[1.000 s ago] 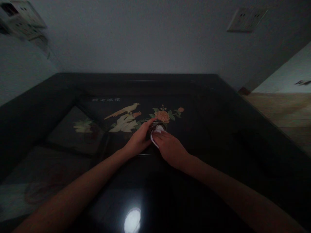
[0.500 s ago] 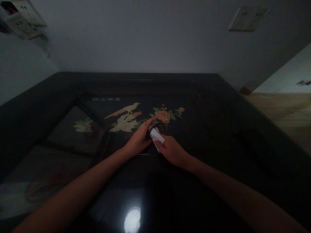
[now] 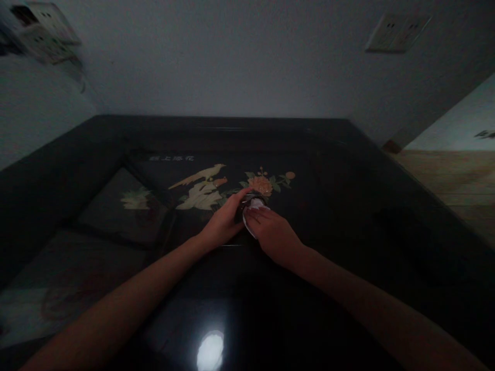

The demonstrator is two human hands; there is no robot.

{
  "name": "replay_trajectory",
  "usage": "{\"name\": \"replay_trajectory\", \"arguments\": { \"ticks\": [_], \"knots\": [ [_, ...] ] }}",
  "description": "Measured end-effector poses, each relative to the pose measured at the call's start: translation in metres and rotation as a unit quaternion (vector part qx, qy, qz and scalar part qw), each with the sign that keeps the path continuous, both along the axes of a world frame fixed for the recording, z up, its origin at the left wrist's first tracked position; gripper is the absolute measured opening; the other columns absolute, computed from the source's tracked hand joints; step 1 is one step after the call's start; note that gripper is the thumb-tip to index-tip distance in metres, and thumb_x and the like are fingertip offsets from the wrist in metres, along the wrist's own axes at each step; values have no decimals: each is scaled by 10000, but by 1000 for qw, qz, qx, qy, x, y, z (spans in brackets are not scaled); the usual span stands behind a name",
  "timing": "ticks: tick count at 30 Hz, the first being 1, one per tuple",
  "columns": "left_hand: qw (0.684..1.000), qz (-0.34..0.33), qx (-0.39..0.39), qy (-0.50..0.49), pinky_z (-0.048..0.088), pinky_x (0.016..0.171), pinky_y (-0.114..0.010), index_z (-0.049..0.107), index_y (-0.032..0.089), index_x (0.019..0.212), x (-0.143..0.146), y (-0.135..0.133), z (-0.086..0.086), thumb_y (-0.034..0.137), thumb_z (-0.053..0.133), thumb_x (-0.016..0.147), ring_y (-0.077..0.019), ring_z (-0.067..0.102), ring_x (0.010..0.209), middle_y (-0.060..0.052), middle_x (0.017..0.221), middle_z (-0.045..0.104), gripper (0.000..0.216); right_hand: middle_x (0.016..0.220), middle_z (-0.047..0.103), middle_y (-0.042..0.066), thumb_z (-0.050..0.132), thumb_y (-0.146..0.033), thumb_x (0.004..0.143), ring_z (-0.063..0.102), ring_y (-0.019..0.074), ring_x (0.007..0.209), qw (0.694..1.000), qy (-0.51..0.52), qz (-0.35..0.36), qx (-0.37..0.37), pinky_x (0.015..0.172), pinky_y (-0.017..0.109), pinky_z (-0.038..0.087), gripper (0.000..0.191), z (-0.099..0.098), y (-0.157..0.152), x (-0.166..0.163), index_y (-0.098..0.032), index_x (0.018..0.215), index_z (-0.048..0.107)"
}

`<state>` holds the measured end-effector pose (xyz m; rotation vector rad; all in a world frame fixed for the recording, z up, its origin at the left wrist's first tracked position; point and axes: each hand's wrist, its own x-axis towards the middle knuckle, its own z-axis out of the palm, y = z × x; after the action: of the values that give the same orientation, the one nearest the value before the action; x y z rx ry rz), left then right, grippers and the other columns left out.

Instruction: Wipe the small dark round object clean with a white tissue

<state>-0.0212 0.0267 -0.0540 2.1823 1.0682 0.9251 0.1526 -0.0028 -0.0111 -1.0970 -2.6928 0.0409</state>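
Note:
In the middle of the head view, a small dark round vessel with a shiny rim (image 3: 252,194) is at the table's centre, in front of the painted flower. My left hand (image 3: 226,217) is wrapped around its left side, thumb and fingers closed on it. My right hand (image 3: 273,232) grips a white piece of tissue or cloth (image 3: 257,204) and presses it against the vessel's opening, palm down. The fingers cover much of the white piece. Dim light hides the vessel's exact kind, and its lower part is behind my hands.
The glossy black table (image 3: 328,170) bears a decoration of a bird (image 3: 199,176) and an orange flower (image 3: 260,184). Behind it stands a grey wall with a socket (image 3: 398,33) at right and more sockets (image 3: 50,23) at left. Wooden floor (image 3: 456,175) shows at right.
My right hand has turned palm down and moved forward over the vessel, pushing the white piece into its opening. My left hand stays around the vessel.

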Motion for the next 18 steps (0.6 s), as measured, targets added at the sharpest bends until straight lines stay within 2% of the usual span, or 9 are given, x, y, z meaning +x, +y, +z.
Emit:
{"name": "replay_trajectory", "arguments": {
  "ticks": [3, 6, 8, 10, 12, 15, 18],
  "knots": [
    [1000, -3, 4, 1, 372, 1085, -455, 226, 250, 1446, 0, -1, 1, 93, 587, 774, -261, 442, 1297, -119, 1413, 433, 778, 1119, 685, 146, 422, -37, 868, 639, 227, 1020, 983, 117, -34, -136, 926, 347, 474, 330, 2, 0, 0, -82, 1127, 620],
    [1000, -3, 10, -3, 366, 1087, -464, 233, 257, 1443, 0, -1, 2, 71, 582, 765, -265, 425, 1312, -119, 1421, 427, 784, 887, 717, 80, 443, -129, 885, 653, 186, 779, 919, 286, -91, -257, 740, 289, 500, 230, -3, -2, -3, -111, 972, 655],
    [1000, -2, 12, -5, 367, 1084, -467, 234, 261, 1441, 0, -1, 2, 80, 594, 763, -269, 428, 1308, -124, 1423, 423, 788, 806, 701, 46, 459, -174, 879, 624, 167, 711, 868, 381, -119, -296, 678, 266, 490, 208, -8, -4, -6, -121, 919, 656],
    [1000, -2, 14, -6, 364, 1085, -464, 235, 258, 1439, 0, -1, 2, 94, 603, 766, -271, 427, 1307, -128, 1424, 419, 784, 803, 694, 37, 466, -185, 869, 614, 164, 717, 842, 426, -128, -307, 676, 262, 487, 206, -12, -6, -8, -125, 929, 653],
    [1000, -2, 10, -6, 359, 1088, -459, 234, 248, 1438, -1, -1, 2, 98, 606, 764, -270, 423, 1309, -132, 1424, 416, 784, 806, 697, 53, 451, -187, 878, 622, 176, 728, 856, 406, -127, -294, 685, 273, 489, 223, -11, -7, -8, -114, 943, 652],
    [1000, 2, 3, -2, 363, 1085, -457, 231, 246, 1439, -1, -1, 2, 87, 597, 759, -266, 422, 1309, -128, 1425, 412, 788, 872, 712, 112, 432, -158, 895, 655, 207, 771, 923, 279, -98, -247, 736, 311, 501, 250, -5, -6, -5, -83, 992, 650],
    [1000, 3, 5, 3, 365, 1085, -455, 230, 250, 1438, -1, -1, 2, 96, 594, 769, -262, 430, 1301, -124, 1426, 411, 777, 1075, 691, 168, 445, -78, 872, 658, 240, 962, 975, 141, -50, -167, 882, 346, 494, 322, 0, -3, -2, -52, 1152, 602]
  ]
}}
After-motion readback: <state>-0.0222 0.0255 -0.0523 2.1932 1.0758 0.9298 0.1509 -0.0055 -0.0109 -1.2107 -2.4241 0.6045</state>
